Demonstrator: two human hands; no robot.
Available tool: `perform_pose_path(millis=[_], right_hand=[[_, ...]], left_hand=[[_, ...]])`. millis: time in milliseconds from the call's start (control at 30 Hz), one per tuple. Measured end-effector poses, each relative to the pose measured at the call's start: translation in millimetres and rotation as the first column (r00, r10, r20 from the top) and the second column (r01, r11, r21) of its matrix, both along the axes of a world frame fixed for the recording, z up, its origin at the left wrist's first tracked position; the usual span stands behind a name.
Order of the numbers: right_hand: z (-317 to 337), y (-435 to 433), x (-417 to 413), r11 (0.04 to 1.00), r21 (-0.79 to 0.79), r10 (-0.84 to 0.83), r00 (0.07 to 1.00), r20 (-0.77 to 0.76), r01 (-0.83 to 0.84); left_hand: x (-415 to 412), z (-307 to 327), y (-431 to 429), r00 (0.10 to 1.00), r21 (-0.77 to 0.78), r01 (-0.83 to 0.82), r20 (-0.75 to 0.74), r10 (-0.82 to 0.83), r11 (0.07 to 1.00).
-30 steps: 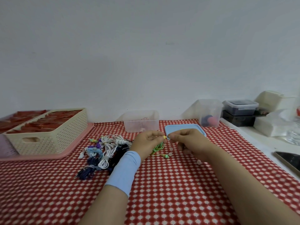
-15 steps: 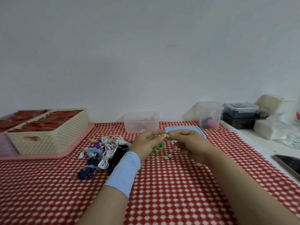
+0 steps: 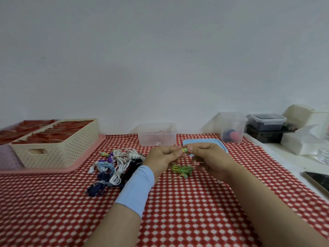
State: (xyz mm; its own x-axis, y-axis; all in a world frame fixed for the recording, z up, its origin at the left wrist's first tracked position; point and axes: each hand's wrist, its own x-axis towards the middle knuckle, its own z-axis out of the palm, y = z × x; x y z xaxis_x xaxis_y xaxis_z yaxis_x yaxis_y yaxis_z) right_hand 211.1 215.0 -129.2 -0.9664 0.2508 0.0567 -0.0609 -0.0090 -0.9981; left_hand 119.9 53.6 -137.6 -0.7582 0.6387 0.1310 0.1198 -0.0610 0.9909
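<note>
Both my hands are raised a little above the red checked tablecloth (image 3: 178, 202), fingertips together. Between them sits a small green and yellow earbud (image 3: 184, 150). My left hand (image 3: 163, 157), with a light blue wristband, pinches it from the left, and my right hand (image 3: 208, 157) pinches it from the right. Its green and yellow cord bundle (image 3: 182, 169) hangs below the hands, just over the cloth. A pile of bundled earphones (image 3: 114, 168) in white, blue, black and purple lies to the left of my left hand.
A clear tub (image 3: 157, 134) stands at the back, a blue lid (image 3: 204, 142) behind my hands. A cream basket (image 3: 58, 150) on a pink tray (image 3: 53, 169) fills the left. A clear cup (image 3: 232, 127), dark boxes (image 3: 266, 122) and a phone (image 3: 318, 180) sit right.
My hands have lifted slightly and come together on the earbud. The green cord bundle has shifted to hang under the hands.
</note>
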Motion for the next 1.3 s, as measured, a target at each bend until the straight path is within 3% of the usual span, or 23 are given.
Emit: perform_pose_path(millis=[267,433,633,767,900,1133,1300], right_hand=[[3,-1,3,1.0,-0.007,-0.002,0.999,0.046,0.002],[5,-2,3,0.999,-0.051,0.007,1.0,0.028,-0.005],[4,-5,3,0.998,-0.051,-0.02,0.996,0.083,0.024],[6,-10,3,0.994,0.04,-0.099,0.995,-0.001,0.099],[10,-11,6,0.983,0.144,-0.11,0.994,-0.021,0.112],[8,-10,4,0.962,0.216,-0.16,0.985,-0.061,0.169],[8,-7,7,0.95,0.287,-0.113,0.992,-0.052,0.123]], left_hand=[[1,-3,3,0.999,0.009,0.032,-0.028,-0.032,0.999],[3,-4,7,0.992,0.103,0.059,0.106,-0.07,0.993],[1,-4,4,0.997,0.02,0.043,0.061,-0.045,0.999],[-1,-3,5,0.998,-0.033,-0.042,0.044,0.043,0.999],[-4,-3,3,0.99,-0.081,-0.132,-0.065,0.127,0.988],[0,0,3,0.976,-0.102,-0.166,-0.16,0.149,0.981],[2,0,2,0.973,-0.095,-0.163,-0.181,0.144,0.982]])
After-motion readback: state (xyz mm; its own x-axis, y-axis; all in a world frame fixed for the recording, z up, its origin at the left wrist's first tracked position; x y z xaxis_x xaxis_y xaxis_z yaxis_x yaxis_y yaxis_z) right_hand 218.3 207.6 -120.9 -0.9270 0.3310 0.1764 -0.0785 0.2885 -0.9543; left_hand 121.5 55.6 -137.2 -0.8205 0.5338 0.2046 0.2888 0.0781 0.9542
